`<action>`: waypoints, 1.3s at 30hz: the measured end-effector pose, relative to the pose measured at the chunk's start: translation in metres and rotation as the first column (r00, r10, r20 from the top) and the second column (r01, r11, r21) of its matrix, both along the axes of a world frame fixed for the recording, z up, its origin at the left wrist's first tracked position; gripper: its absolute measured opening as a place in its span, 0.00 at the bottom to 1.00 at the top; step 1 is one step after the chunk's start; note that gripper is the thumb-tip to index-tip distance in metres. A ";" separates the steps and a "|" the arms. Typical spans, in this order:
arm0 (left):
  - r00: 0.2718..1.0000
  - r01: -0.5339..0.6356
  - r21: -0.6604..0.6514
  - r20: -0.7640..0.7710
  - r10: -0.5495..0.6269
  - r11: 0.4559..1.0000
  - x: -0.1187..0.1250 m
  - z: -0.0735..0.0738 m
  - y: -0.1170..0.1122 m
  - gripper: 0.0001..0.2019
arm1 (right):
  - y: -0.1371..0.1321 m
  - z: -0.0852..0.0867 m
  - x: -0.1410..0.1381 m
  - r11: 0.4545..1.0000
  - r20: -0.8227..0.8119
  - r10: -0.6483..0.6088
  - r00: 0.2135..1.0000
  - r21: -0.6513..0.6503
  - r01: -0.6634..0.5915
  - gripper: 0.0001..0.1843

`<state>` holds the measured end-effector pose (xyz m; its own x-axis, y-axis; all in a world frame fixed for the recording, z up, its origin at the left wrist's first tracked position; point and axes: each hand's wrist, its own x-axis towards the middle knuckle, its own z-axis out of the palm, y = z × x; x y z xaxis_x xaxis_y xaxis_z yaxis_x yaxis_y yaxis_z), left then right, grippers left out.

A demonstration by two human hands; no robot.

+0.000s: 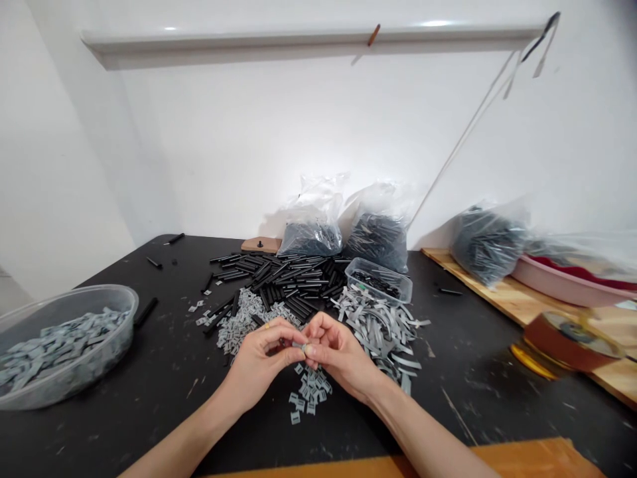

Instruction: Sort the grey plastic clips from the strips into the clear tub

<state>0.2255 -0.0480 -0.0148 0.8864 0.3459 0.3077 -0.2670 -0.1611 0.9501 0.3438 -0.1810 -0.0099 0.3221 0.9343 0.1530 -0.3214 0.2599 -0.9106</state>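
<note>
Head view: grey clip (298, 346) between left hand (256, 355) and right hand (338, 352).

The left hand (256, 358) wears a thin gold ring (267, 326) on one finger, the only piece of jewellery in view. Both forearms (184, 438) are bare and slim, with no sleeve showing down to the bottom edge of the view. The right hand (338, 355) has long, slender fingers (326, 326).

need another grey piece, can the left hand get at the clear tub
Probably yes: the left hand is busy with the right hand, but only flat black tabletop lies between it and the clear plastic tub.
</note>
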 end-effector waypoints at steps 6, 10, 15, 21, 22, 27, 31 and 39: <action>1.000 -0.002 0.028 -0.019 0.002 1.000 -0.001 0.002 -0.002 0.04 | 0.000 0.001 -0.001 0.999 -0.024 0.038 0.999 0.024 -0.037 0.17; 0.997 0.063 -0.057 -0.043 -0.065 0.996 -0.002 0.003 -0.002 0.06 | 0.000 0.002 -0.001 0.998 -0.013 0.031 0.999 0.046 -0.031 0.17; 0.987 0.082 -0.148 -0.128 -0.101 0.986 -0.001 0.001 0.000 0.08 | 0.000 0.000 0.003 0.999 0.043 -0.023 0.999 0.030 0.022 0.17; 0.989 0.030 -0.097 -0.139 -0.043 0.995 0.002 -0.003 0.004 0.08 | -0.003 0.003 0.005 1.000 0.108 -0.015 0.994 0.005 0.014 0.17; 0.992 0.012 -0.084 -0.120 -0.022 0.996 0.002 -0.003 0.004 0.08 | -0.003 0.004 0.005 1.000 0.113 -0.013 0.994 0.007 0.012 0.18; 0.993 -0.120 0.079 -0.010 0.122 0.990 0.000 -0.002 0.004 0.08 | -0.002 0.008 0.002 0.999 0.139 -0.037 0.990 0.011 0.036 0.18; 0.996 -0.072 0.169 -0.047 0.081 0.983 -0.002 0.000 0.003 0.05 | -0.003 0.008 0.003 0.998 0.178 -0.059 0.982 0.013 0.058 0.17; 0.993 0.069 0.082 -0.104 -0.060 0.994 -0.004 0.005 0.003 0.10 | -0.002 0.006 0.004 0.998 0.197 -0.055 0.979 0.028 0.050 0.17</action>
<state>0.2218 -0.0447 -0.0099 0.9341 0.2633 0.2411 -0.1825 -0.2280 0.9564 0.3478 -0.1826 -0.0038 0.3317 0.9125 0.2394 -0.1206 0.2927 -0.9486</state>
